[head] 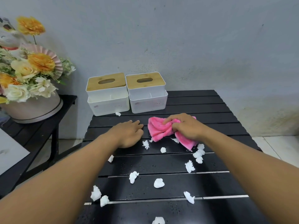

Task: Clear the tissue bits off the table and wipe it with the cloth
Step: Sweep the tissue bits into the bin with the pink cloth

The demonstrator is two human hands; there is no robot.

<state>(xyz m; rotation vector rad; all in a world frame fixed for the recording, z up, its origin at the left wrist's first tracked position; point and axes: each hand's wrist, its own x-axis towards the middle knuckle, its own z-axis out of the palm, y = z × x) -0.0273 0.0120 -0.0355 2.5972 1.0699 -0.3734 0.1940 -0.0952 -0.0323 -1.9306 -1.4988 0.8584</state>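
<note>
Right hand clenched around pink cloth; left hand flat on table.

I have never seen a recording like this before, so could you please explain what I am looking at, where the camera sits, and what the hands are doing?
There is no machine here: a person wears one wide-angle camera on the head, looking forward and down, so the two arms reaching in from below are their own. The surface is a black slatted table against a grey wall. The right hand grips a bunched pink cloth that rests on the table. The left hand lies palm down on the slats beside the cloth, holding nothing. White tissue bits are scattered across the near part of the table, and one lies near the boxes. At the back stand two white tissue boxes with wooden lids. On a side table to the left sits a flower arrangement.
</note>
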